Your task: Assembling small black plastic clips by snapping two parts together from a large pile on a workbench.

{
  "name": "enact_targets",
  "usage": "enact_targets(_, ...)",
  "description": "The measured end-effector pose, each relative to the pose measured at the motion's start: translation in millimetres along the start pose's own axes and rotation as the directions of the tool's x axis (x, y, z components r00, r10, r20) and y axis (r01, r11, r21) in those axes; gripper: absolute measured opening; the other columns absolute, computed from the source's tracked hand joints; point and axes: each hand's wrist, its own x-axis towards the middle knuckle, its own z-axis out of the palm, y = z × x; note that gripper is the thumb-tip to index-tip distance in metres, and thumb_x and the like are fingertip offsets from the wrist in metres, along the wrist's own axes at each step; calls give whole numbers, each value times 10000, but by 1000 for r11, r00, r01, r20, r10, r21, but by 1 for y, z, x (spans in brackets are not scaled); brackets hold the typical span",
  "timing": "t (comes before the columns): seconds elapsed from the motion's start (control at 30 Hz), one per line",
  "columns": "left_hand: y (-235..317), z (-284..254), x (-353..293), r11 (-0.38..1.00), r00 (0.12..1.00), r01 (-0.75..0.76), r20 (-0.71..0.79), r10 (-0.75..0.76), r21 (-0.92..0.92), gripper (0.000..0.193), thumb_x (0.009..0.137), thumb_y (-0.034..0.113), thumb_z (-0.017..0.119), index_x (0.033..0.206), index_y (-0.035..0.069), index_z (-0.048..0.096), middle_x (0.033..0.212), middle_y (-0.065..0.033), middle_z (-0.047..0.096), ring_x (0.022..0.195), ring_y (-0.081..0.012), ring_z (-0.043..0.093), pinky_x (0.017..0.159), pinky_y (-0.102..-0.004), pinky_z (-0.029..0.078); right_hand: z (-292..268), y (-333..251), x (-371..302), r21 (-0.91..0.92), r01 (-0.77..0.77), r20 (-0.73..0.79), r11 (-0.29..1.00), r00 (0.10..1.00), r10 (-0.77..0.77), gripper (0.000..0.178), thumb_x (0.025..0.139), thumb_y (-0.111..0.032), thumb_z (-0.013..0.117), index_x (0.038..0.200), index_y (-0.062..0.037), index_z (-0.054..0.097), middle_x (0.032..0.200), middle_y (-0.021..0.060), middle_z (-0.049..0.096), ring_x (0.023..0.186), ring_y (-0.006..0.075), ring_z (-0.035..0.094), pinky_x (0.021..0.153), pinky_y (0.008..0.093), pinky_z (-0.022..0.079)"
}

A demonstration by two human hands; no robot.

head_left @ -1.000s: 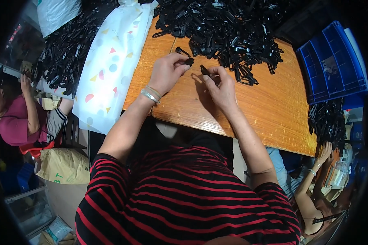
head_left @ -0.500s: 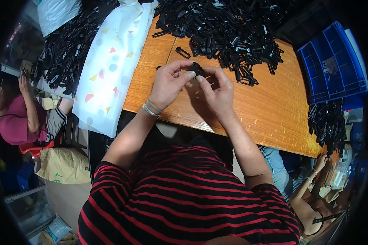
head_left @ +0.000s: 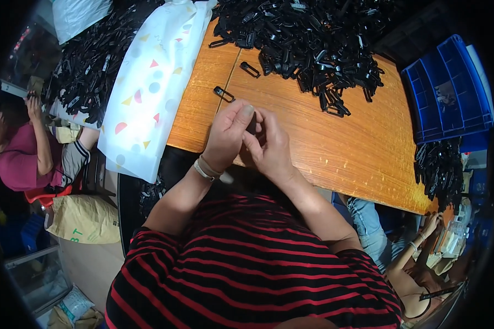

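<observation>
Where left hand [head_left: 225,137] meets right hand [head_left: 273,147], a black part [head_left: 252,127] seems pinched.

Worn wood-grain surface [head_left: 335,142], seam at left. Far side: heap of black parts [head_left: 313,46]. Left of heap: upper loose piece [head_left: 253,71], lower loose piece [head_left: 219,91], both black. Left edge: patterned white plastic [head_left: 153,90].

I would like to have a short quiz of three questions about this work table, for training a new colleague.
1. True or false: the left hand and right hand are far apart above the pile of black parts.
2. Which lies along the left side of the wooden tabletop? A: blue crate. B: patterned white bag. C: striped shirt.
3. Which of the two hands has a bracelet at its wrist?
Key: 1. False, they meet, nearer than the pile. 2. B. 3. The left.
</observation>
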Motion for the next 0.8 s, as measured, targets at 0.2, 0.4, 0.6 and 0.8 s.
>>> enact_targets(0.2, 11, -35, -39, 992, 981, 116, -164, -107, 46, 288, 1021, 251, 448, 861, 45, 568, 751, 7, 560, 682, -55, 508, 627, -204, 420, 21, -21, -1, 61, -202, 332, 977, 928, 171, 471, 792, -123, 757, 1178, -28, 505, 762, 91, 596, 636, 187, 593, 576, 307, 479)
enact_targets(0.4, 24, -134, -146, 227, 784, 553, -408, -468, 802, 266, 965, 273, 536, 999, 23, 621, 823, -104, 649, 711, -188, 625, 647, -315, 487, 27, 1, 32, 43, -2, 442, 999, 897, -17, 233, 790, -154, 752, 975, -44, 663, 762, 107, 609, 670, 227, 626, 627, 326, 505)
enact_targets(0.6, 45, -101, -153, 101, 879, 314, -249, -407, 944, 214, 872, 223, 629, 1003, 60, 675, 917, -170, 670, 836, -335, 654, 742, -406, 517, 49, 26, 84, -395, 189, 339, 899, 940, -49, 234, 784, -108, 714, 988, -41, 619, 929, 170, 604, 749, 359, 631, 650, 419, 516)
enact_targets(0.8, 25, -71, -15, 488, 973, -12, -102, 206, 873, 137, 903, 86, 591, 1006, 14, 644, 875, -153, 659, 804, -287, 653, 719, -345, 506, 45, 23, 89, -403, 195, 514, 894, 857, 45, 274, 811, -68, 654, 1074, -42, 581, 951, 195, 592, 834, 401, 609, 717, 456, 505)
